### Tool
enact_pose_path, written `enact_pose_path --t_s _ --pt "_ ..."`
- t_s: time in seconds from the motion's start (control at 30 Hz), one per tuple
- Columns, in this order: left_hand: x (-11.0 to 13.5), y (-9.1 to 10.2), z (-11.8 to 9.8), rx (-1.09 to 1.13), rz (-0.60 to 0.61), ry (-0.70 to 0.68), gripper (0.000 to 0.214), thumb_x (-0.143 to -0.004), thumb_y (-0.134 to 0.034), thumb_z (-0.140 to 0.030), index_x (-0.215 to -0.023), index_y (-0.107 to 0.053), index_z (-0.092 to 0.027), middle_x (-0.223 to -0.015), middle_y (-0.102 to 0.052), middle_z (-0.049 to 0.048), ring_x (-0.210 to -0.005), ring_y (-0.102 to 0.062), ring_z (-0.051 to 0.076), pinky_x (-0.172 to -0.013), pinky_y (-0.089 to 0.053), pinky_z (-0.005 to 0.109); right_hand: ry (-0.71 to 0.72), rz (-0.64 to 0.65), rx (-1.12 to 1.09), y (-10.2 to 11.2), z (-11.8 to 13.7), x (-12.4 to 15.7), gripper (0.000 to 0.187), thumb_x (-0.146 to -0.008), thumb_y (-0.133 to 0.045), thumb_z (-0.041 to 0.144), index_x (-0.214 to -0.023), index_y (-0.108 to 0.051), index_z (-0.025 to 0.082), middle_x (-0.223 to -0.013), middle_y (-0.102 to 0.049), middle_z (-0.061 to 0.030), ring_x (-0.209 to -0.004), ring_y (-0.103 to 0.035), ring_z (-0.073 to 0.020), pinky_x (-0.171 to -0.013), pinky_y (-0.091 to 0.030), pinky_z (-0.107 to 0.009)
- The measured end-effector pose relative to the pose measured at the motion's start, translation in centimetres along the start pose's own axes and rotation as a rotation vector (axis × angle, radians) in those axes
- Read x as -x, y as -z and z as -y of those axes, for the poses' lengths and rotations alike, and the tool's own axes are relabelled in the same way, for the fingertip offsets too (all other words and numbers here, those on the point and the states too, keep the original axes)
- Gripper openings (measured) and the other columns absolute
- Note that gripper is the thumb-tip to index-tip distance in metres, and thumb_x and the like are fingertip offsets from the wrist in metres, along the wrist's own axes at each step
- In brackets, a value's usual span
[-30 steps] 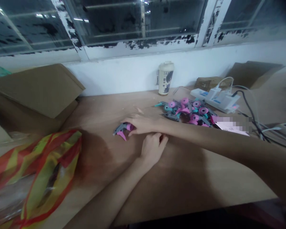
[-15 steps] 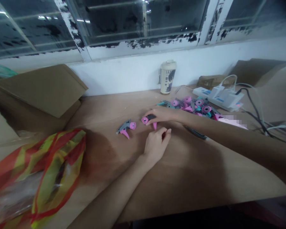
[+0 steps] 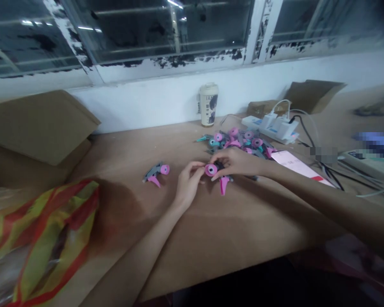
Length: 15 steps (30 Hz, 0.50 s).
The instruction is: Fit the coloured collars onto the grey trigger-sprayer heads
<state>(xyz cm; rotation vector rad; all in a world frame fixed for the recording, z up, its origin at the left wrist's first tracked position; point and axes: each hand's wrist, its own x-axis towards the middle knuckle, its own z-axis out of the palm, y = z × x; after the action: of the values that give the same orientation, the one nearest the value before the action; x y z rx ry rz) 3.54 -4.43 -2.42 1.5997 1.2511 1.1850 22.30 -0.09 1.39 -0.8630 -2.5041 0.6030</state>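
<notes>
So the right hand [image 3: 238, 163] is pinching a pink-and-grey trigger spray head [image 3: 211, 170], fingers curling round the dark body while the pink ring is facing the camera and the pink lever is pointing down toward 6 o'clock. The left hand [image 3: 187, 182] is sitting right by that ring on the 9 o'clock side, thumb and fingers drawn in narrow, but honestly I can't tell if it's actually gripping or just touching. Both are working above the counter [image 3: 192, 238]

Taking the held piece as the middle of the clock, another spray head [image 3: 156, 174] in the same colours is lying by itself at 9, lever pointing toward 5. A whole pile [image 3: 235, 143] of them in pink, grey and teal is sitting at 1, just past the right hand. A phone [image 3: 291, 163] with a lit pinkish screen is lying at 3, right beside the right forearm

Further out, a lidded cup [image 3: 209, 105] is standing upright at 12, near the white wall [image 3: 147, 106], and a white power strip [image 3: 267, 131] with chargers plugged in is resting at 2. Some brown cardboard [image 3: 45, 128] is sticking up between 9 and 10, and a red-and-yellow bag [image 3: 51, 238] is slumping at 8
</notes>
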Motion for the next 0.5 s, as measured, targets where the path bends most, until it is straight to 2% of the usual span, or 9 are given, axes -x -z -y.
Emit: enact_pose_path --t_s 0.1,0.2,0.33,0.5 --pt "0.6 -0.9 -0.8 0.091 0.205 0.060 0.020 -0.079 -0.054 -0.028 -0.094 -0.059 -0.014 -0.088 -0.065 0.0067 -0.078 -0.064 0.017 -0.057 -0.054 0.024 -0.033 -0.010 -0.113 -0.1 0.6 2.9 0.040 -0.069 -0.069 0.046 -0.099 -0.064 0.020 -0.074 -0.061 0.0016 -0.065 -0.052 -0.0115 -0.058 -0.038 -0.023" --pt "1.1 -1.2 -1.3 0.143 0.358 0.100 0.024 -0.076 -0.060 -0.028 -0.097 -0.057 -0.016 -0.094 -0.064 0.0060 -0.080 -0.062 0.016 -0.062 -0.052 0.024 -0.011 -0.032 -0.223 -0.9 0.7 4.5 0.038 -0.072 -0.069 0.039 -0.105 -0.063 0.022 -0.093 -0.065 -0.0025 -0.083 -0.058 -0.0145 -0.073 -0.044 -0.028" --pt "1.2 -1.1 -1.3 0.068 0.425 0.048 0.018 -0.073 -0.064 -0.023 -0.089 -0.059 -0.016 -0.088 -0.062 0.0017 -0.081 -0.059 0.014 -0.074 -0.047 0.025 0.031 -0.071 -0.292 -2.4 0.3 5.2 0.040 -0.071 -0.072 0.036 -0.109 -0.064 0.026 -0.100 -0.062 -0.0035 -0.090 -0.059 -0.0159 -0.083 -0.045 -0.032" --pt "0.9 -0.7 -1.3 0.097 0.532 0.124 0.022 -0.072 -0.065 -0.019 -0.092 -0.059 -0.017 -0.091 -0.063 0.0022 -0.082 -0.059 0.014 -0.075 -0.046 0.026 -0.028 -0.089 -0.330 -3.6 -0.4 5.8 0.041 -0.068 -0.074 0.038 -0.107 -0.065 0.028 -0.096 -0.060 -0.0029 -0.090 -0.058 -0.0160 -0.083 -0.045 -0.032"
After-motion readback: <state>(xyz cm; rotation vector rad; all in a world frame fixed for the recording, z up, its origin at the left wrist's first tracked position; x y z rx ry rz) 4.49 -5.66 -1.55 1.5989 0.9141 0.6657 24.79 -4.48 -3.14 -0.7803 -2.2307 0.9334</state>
